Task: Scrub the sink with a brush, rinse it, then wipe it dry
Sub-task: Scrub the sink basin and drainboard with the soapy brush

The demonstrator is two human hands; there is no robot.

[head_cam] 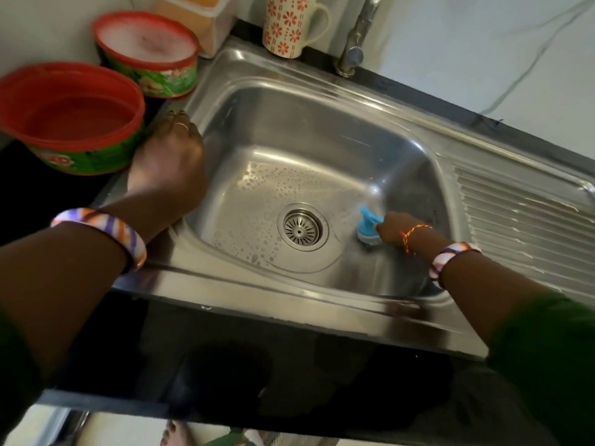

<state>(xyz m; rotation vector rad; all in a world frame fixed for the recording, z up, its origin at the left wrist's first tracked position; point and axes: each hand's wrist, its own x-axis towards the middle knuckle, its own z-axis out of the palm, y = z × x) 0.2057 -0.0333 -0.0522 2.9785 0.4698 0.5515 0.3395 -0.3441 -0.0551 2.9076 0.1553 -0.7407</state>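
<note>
From the head camera, your right hand (391,228) grips the blue brush (368,228), its bristles pressed on the sink (289,123) floor just right of the drain (302,227). Soapy bubbles spread across the basin floor left of the drain. Your left hand (167,162) rests on the sink's left rim, fingers relaxed, beside two red-rimmed tubs (74,120). A floral mug (286,24) stands near the tap (357,37).

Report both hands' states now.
Left hand: open, resting on the sink rim, holding nothing.
Right hand: closed around the blue brush on the basin floor.
</note>
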